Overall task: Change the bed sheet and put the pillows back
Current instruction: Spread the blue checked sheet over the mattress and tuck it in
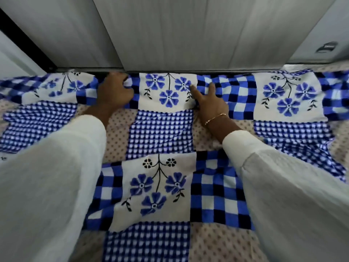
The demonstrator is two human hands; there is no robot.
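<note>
Head view | left hand [113,91] fist bunches patchwork bed sheet [160,133] edge at headboard [170,35] | right hand [209,99] fingers spread, pressing sheet just beside

You see a soft, matt cloth bed sheet [160,129], creased; your white sleeves [47,176] are matt woven cloth; the headboard [179,35] looks like pale grained wood; your bracelet [215,118] is shiny metal.

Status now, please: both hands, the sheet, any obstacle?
Left hand shut on sheet edge at headboard. Right hand open, flat on sheet. No pillows visible. No obstacle.
</note>
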